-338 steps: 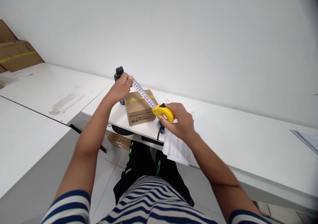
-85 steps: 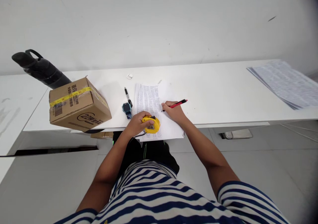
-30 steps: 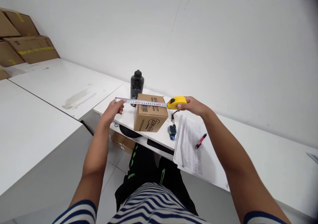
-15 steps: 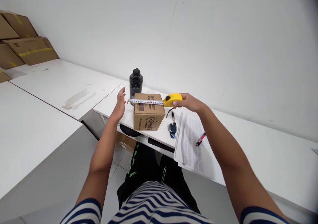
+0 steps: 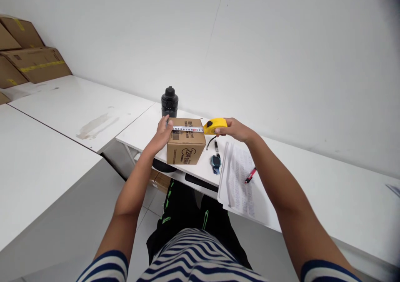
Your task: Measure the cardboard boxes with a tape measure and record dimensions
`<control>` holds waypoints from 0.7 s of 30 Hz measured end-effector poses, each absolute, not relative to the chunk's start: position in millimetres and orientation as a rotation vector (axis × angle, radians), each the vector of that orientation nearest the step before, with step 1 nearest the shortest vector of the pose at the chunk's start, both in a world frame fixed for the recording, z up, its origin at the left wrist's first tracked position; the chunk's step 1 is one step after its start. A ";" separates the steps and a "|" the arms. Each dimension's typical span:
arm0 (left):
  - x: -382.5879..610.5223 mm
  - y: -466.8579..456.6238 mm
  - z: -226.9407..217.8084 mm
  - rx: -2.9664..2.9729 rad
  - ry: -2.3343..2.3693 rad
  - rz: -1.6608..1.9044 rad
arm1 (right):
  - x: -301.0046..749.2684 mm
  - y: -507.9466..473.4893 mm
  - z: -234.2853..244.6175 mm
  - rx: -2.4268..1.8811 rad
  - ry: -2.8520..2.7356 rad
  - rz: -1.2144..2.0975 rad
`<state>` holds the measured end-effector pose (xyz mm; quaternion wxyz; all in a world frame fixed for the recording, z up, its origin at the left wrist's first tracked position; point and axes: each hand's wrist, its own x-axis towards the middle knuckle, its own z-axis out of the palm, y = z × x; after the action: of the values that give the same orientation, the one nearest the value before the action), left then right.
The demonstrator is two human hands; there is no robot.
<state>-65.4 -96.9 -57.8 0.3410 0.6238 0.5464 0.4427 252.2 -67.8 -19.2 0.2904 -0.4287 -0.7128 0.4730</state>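
A small cardboard box (image 5: 186, 152) with dark printing stands on the white table. Across its top lies the silver blade (image 5: 187, 129) of a tape measure, numbers facing up. My right hand (image 5: 234, 130) is closed around the yellow tape measure case (image 5: 215, 126), which sits at the box's right top edge. At the left top edge, my left hand (image 5: 162, 135) has its thumb and fingers at the blade's end, hiding the tip. A black wrist strap (image 5: 211, 142) hangs from the case.
Behind the box stands a dark bottle (image 5: 169, 103). To the right are a black pen (image 5: 216, 148), a small blue-wrapped item (image 5: 215, 162), papers (image 5: 242, 190) and a red pen (image 5: 250, 175). Large cartons (image 5: 43, 63) are stacked at the far left.
My left hand has moved right, from beside the box to the blade's end. Less blade shows out of the case, its end now at the box's left edge. My right hand keeps its hold.
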 end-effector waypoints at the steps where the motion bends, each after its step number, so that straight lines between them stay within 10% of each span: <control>1: -67.4 -97.0 -57.5 1.591 1.460 1.136 | 252.0 -68.9 -19.8 -1.134 -1.902 1.252; 15: -68.3 -126.3 -18.8 1.702 1.300 1.309 | 209.8 -161.9 -10.3 -0.912 -2.013 0.366; 21: -32.1 -108.7 24.5 1.914 0.990 0.901 | 152.2 -208.6 -43.8 -1.075 -1.707 0.498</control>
<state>-32.1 -108.7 24.5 0.3923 0.7538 0.3900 0.3548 152.2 -208.6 -43.8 0.5070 -0.4460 -0.7081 0.2065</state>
